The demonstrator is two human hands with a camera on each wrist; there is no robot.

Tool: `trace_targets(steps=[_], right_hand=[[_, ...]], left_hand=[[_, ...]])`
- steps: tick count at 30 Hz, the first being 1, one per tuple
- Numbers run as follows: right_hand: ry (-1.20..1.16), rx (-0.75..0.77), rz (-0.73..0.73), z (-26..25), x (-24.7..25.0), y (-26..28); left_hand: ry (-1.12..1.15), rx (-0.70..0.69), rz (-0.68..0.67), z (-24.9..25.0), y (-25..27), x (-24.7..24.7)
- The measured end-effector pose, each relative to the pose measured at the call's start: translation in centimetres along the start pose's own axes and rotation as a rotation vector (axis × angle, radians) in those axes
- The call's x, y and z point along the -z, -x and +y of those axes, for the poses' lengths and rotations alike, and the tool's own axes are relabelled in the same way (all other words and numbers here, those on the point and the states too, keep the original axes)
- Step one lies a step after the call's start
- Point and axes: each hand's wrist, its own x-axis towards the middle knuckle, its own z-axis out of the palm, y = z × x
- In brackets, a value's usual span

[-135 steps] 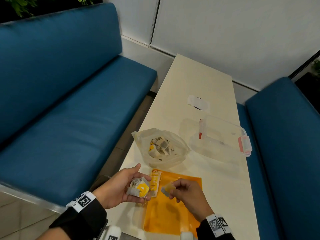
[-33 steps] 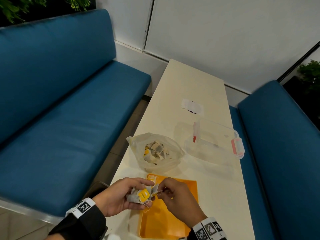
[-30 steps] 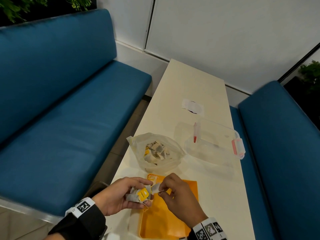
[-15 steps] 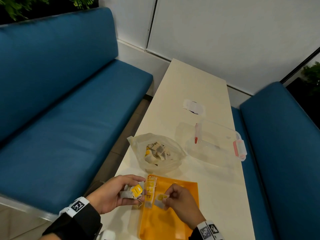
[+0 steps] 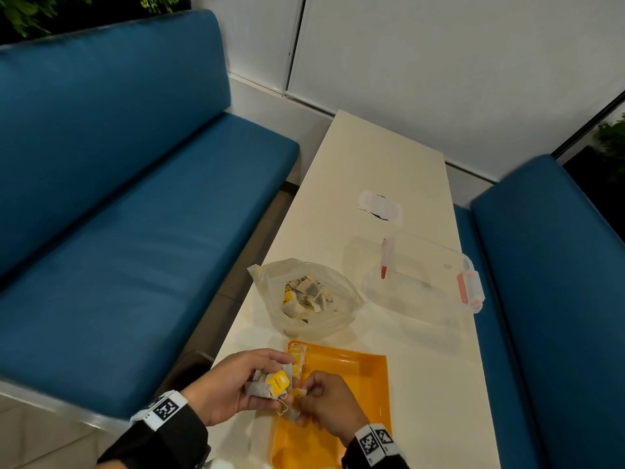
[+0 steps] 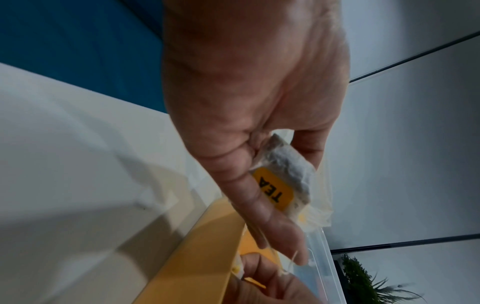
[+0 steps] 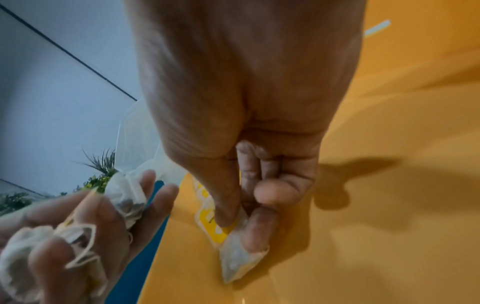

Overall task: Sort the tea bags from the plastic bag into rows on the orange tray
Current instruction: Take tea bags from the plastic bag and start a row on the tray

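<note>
Over glossy orange tray (image 5: 365, 377): left hand (image 5: 233, 384) clutches crumpled papery tea bags (image 5: 270, 384); right hand (image 5: 324, 404) pinches one tea bag (image 7: 233, 259).

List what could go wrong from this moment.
1. The left hand grips a bunch of tea bags whose loose strings could snag the single tea bag pinched by the right hand.
2. That bag might land askew against the row of tea bags along the orange tray edge.

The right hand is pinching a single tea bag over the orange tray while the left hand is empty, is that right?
Not quite. The left hand isn't empty: it grips a bunch of tea bags, as the head view shows. The right hand does pinch a single tea bag over the orange tray.
</note>
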Motion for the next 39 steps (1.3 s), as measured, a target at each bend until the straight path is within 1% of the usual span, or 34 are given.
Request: trace_targets(steps=[9,12,17,21,26,28,31,33,34,36,37,39], right_hand=[[0.073,-0.05,0.073,-0.4,-1.5,-1.0],[0.064,-0.036,0.106,-0.5,-1.7,-1.1],[0.155,0.012,0.154,-0.3,-2.0,-1.6],[0.177,0.024,0.186,0.0,-2.3,-1.9],[0.183,0.028,0.188,-0.4,-2.0,-1.2],[0.213,0.051,0.232,-0.9,-1.4,-0.7],[0.27,0.168,0.375,-2.4,0.2,0.7],[0.223,0.327,0.41,-3.8,1.0,2.1],[0.209,0.428,0.388,-4.5,1.4,2.7],[0.244,0.608,0.286,-5.4,1.8,3.7],[0.272,0.665,0.224,-5.6,1.8,3.9],[0.359,0.716,0.125,-5.9,1.8,4.1]], left_hand=[[0.013,-0.001,-0.009,-0.1,0.0,-0.3],[0.019,0.002,-0.01,-0.1,-0.1,-0.3],[0.023,0.01,-0.015,0.0,-0.2,-0.4],[0.019,0.015,-0.011,0.1,-0.2,-0.4],[0.052,0.019,-0.005,0.2,-0.2,-0.5],[0.07,0.022,0.003,0.5,-0.2,-0.5],[0.061,0.034,0.014,1.0,-0.1,-0.6],[0.04,0.039,0.004,1.3,0.0,-0.8],[0.031,0.04,0.003,1.4,0.0,-0.8],[0.015,0.041,0.004,1.5,-0.1,-1.0],[0.006,0.04,-0.005,1.5,-0.1,-1.2],[-0.025,0.034,-0.024,1.5,-0.2,-1.4]])
